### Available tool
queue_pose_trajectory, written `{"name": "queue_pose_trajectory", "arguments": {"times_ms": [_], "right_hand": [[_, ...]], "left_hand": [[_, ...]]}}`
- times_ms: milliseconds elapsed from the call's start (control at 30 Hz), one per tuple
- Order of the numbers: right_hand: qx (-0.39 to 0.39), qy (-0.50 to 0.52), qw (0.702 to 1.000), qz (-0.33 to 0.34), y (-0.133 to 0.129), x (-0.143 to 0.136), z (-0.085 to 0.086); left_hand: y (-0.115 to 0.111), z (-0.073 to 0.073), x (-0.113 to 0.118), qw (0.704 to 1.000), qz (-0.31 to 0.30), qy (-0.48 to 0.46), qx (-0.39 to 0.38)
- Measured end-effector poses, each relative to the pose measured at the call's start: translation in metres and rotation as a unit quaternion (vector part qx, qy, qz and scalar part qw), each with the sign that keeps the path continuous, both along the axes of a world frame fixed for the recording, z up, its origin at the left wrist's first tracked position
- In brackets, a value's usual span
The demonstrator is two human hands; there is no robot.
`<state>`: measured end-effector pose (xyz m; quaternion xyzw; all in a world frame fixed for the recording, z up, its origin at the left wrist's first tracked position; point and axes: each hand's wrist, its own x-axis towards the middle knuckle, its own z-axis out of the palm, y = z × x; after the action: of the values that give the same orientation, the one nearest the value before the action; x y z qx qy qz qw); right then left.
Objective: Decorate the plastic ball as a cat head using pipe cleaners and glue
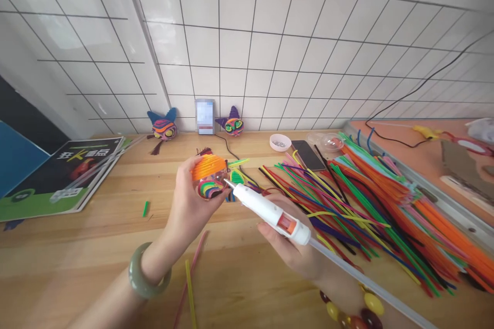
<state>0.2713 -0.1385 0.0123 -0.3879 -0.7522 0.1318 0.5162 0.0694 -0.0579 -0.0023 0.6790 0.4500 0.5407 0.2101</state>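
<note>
Nearest to the camera, two loose pipe-cleaner stems (190, 288), one yellow and one pink, lie on the wooden table (96, 247) between the forearms, just past a green bangle (146, 275) on the left wrist and a string of chunky beads (355, 313) on the right.

Above them, the right hand (293, 247) is closed around a white glue gun (270, 211), with a clear glue stick (366, 282) trailing out of its back end toward the lower right. The gun is tilted so its metal tip points up and left, touching or just short of the craft ball (210, 177) (from this angle I cannot tell which). The left hand (189, 200) grips that ball from the side and below, fingers curled round it, holding it clear of the table with its striped face turned toward the nozzle; that grip seems meant to keep the working spot open and steady. The ball is wrapped in orange on top with multicoloured rings beneath.

To the right, a big fan of coloured pipe cleaners (386, 205) is spread within easy reach. A small green offcut (145, 208) lies to the left, and a stack of booklets (65, 175) sits further left still.

Farther back are a phone (307, 154), a small pink dish (280, 142) and a clear dome (328, 141). Against the tiled wall (270, 46) stand two finished owl-like figures (164, 128) either side of a small card (204, 115).
</note>
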Motion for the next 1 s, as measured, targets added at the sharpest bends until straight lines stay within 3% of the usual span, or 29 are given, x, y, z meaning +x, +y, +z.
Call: {"name": "queue_pose_trajectory", "arguments": {"times_ms": [500, 1000], "right_hand": [[-0.013, 0.000, 1.000, 0.007, -0.003, -0.003, -0.006], [-0.016, -0.016, 1.000, 0.005, -0.004, -0.003, -0.001]], "left_hand": [[-0.013, 0.009, 0.006, 0.988, 0.038, 0.108, 0.105], [-0.017, 0.014, 0.007, 0.984, 0.043, 0.126, 0.123]]}}
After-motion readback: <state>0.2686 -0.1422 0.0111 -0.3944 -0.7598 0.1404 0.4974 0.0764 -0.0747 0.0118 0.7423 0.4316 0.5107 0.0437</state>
